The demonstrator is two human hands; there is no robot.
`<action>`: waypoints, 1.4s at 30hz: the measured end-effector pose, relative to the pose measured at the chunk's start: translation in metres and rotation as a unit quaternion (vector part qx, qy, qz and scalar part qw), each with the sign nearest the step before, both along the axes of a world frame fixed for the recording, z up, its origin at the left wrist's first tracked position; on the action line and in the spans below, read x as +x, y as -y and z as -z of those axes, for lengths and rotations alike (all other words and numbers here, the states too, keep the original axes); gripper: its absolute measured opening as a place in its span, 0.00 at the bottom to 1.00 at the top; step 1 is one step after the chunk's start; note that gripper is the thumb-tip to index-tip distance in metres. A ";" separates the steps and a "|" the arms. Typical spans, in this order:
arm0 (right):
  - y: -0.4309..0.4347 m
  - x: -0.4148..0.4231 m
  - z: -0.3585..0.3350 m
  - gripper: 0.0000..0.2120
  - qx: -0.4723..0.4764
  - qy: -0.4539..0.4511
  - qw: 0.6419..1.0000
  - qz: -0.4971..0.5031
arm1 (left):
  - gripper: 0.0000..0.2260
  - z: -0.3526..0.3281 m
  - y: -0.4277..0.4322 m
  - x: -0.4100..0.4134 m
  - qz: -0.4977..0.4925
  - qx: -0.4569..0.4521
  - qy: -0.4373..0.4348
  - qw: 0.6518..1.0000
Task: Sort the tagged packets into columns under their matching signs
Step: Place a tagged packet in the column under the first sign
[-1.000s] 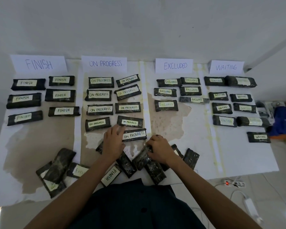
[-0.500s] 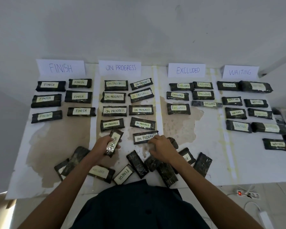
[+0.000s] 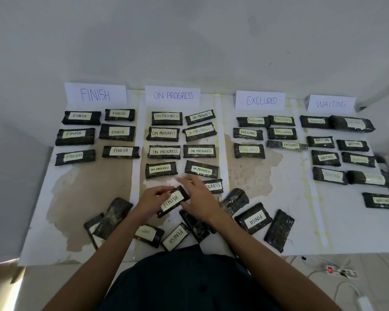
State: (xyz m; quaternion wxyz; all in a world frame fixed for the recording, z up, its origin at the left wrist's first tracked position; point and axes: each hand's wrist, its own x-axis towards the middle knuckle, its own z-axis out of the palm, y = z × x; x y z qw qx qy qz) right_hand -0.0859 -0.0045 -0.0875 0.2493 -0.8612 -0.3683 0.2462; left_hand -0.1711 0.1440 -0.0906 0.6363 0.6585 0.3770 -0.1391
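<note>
A: Status?
B: My left hand (image 3: pixel 152 199) gripped the dark foil-wrapped packet with a white FINISH tag (image 3: pixel 174 200), lifted off the pile (image 3: pixel 195 225) at lower centre. My right hand (image 3: pixel 200 200) came over, fingers straight, touching it.
A: Means?
B: Tag read. It belonged upper left, under the white paper FINISH sign (image 3: pixel 95 94).

Left hand (image 3: pixel 152 199) has lifted a dark plastic-wrapped packet (image 3: pixel 173 200) w/ pale FINISH tag off the loose pile (image 3: pixel 194 225) & turned it, tag now face-up, readable. Right hand (image 3: pixel 200 198) left the pile; fingers now straight at packet's right end.
</note>
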 end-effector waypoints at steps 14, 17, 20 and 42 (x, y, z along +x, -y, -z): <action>-0.117 -0.007 0.001 0.21 -0.011 0.066 0.986 -0.156 | 0.15 -0.005 -0.093 -0.031 -0.132 0.104 0.021 0.986; -0.158 -0.006 0.012 0.21 -0.014 0.078 0.988 -0.135 | 0.19 -0.001 -0.122 -0.029 -0.195 0.150 0.014 0.969; -0.189 -0.006 0.025 0.20 -0.062 0.152 0.978 -0.128 | 0.21 0.003 -0.143 -0.024 -0.221 0.155 -0.007 0.963; -0.198 -0.024 0.042 0.22 -0.004 0.175 0.942 -0.285 | 0.22 0.022 -0.157 -0.071 -0.062 0.248 -0.094 0.962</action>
